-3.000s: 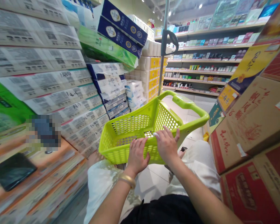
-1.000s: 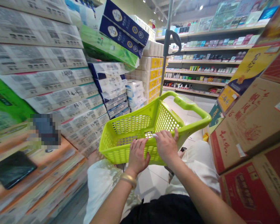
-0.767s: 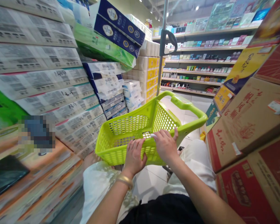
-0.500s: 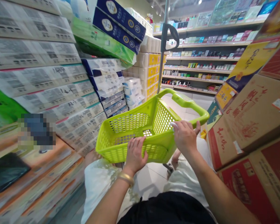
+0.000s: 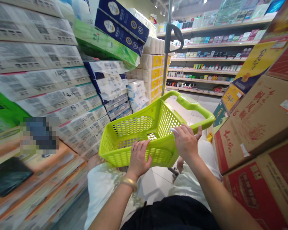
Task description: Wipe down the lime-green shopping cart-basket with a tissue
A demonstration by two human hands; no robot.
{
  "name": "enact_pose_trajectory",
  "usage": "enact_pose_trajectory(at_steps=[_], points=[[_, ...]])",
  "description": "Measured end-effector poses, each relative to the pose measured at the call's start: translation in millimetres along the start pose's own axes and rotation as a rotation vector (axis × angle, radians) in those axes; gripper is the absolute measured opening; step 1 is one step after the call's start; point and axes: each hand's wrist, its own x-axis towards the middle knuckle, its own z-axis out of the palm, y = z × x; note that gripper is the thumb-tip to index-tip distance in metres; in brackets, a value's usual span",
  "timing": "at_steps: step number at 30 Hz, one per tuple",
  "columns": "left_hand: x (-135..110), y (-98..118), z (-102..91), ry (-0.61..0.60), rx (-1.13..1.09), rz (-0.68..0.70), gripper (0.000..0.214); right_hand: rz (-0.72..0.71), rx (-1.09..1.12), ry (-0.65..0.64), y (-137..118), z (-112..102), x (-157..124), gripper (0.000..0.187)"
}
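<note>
Green basket [image 5: 159, 147] sits right in front of the person, between the knees, above the tiled floor [image 5: 156, 185], long side facing the body, handle [image 5: 190, 105] end off to the right. Left hand [image 5: 139, 156] grasps the near rim [image 5: 120, 150], fingers hooked over the top, thumb down the outer side; reads as the steadying hand. Right hand [image 5: 186, 140] rests on the same rim, closer to the handle, and seems to pinch a white scrap [image 5: 173, 130] at the fingertips, maybe a wipe; too small to be sure. Little finger sticks out, apart from the others. Step in hand, as judged: rubbing down the rim while the left side braces; how much is done can't be told. Next move would call for light, even pressure along the edge toward the handle, scrap kept flat under the fingers, left grip firm so the basket doesn't swing. Tight spot: paper packs [image 5: 48, 83] stacked on the left, cartons [image 5: 252, 115] on the right, so elbow room looks short. Dark flat thing [image 5: 11, 175] lies on orange packs [image 5: 60, 159] at lower left, well apart from both hands.
</note>
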Motion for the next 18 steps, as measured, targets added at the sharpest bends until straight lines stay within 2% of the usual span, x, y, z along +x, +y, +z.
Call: enact_pose_trajectory(at_steps=[4,10,13,15,18], points=[[0.4,1.9,2.0,0.023,0.000,-0.020,0.059,0.041,-0.043,0.036,4.9,-1.7,3.4,0.025],[0.2,1.0,2.4,0.018,0.007,-0.011,0.057,-0.040,0.019,-0.048,-35.3,19.5,-15.2,0.020],[0.1,0.1,2.0,0.014,0.015,0.002,0.056,-0.073,0.051,-0.071,-46.8,25.6,-21.3,0.018],[0.0,0.0,1.8,0.011,0.025,0.006,0.057,-0.089,0.061,-0.080,-43.1,23.5,-20.2,0.019],[0.0,0.6,1.7,0.015,0.030,0.000,0.060,-0.057,0.046,-0.052,-20.2,12.5,-9.9,0.022]])
